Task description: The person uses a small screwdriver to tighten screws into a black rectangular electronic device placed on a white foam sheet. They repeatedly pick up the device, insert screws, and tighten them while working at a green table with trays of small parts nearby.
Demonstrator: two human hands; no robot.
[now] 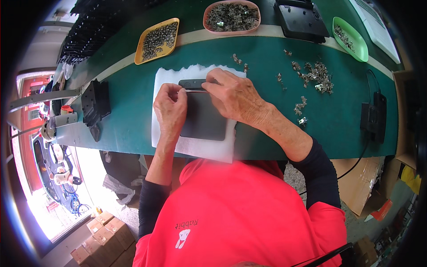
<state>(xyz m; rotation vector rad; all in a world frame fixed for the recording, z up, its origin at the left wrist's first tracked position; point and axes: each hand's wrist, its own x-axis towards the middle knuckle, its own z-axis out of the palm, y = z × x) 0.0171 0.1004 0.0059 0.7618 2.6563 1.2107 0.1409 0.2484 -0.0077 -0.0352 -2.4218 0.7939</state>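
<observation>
A dark grey flat panel (203, 118) with rounded corners lies on a white foam sheet (164, 84) in front of me. Across its upper part runs a thin pale rod (195, 91), reddish toward its right end; its exact kind is too small to tell. My left hand (170, 110) pinches the rod's left end between thumb and forefinger, at the panel's left edge. Over the panel's upper right, my right hand (235, 95) has its fingers closed at the rod's other end. That hand hides the panel's upper right corner.
Small metal parts fill a yellow tray (139, 57), a pink tray (253, 30) and a green tray (362, 54). More metal parts (318, 75) lie loose at right. Black cases (95, 104) stand at left, another (302, 22) at the back. A black adapter (373, 118) sits at far right.
</observation>
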